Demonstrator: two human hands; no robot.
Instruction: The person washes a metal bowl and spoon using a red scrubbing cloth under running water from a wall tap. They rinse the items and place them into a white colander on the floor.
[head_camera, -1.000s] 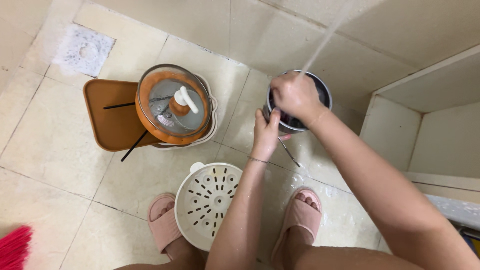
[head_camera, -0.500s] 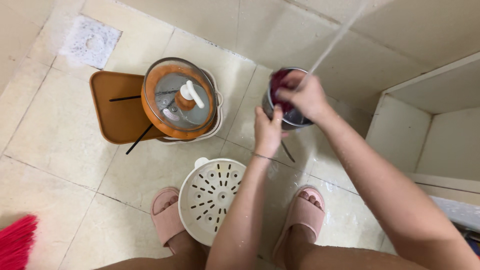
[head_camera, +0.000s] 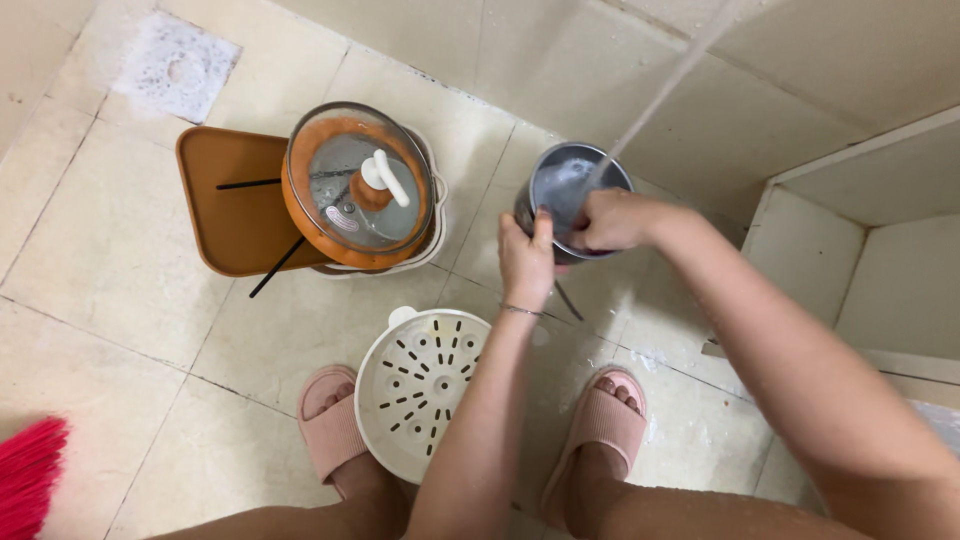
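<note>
Both hands meet at a round, shiny steel pot (head_camera: 572, 195) standing on the beige tiled floor (head_camera: 110, 270). Left hand (head_camera: 526, 262) clasps the pot's near rim, fingers curled over the edge, thumb on the outside. Right hand (head_camera: 612, 220) is closed at the rim beside it; whether it grips a cloth or only the metal cannot be made out, since its fingers hide whatever lies beneath. A thin stream of water (head_camera: 660, 95) slants down from the upper right into the pot; its source is cut off by the top edge. Inside, the pot shows only a grey sheen.

Left of the pot sits a glass lid with an orange rim and white knob (head_camera: 358, 185), resting on a white vessel that it mostly hides, partly over a brown rectangular tray (head_camera: 225, 215) with two dark chopsticks (head_camera: 262, 225). Between pink slippers (head_camera: 330, 430) lies a white perforated plastic strainer plate (head_camera: 420, 385), partly covered by the left forearm. A red broom (head_camera: 28, 475) is cut off at lower left.
</note>
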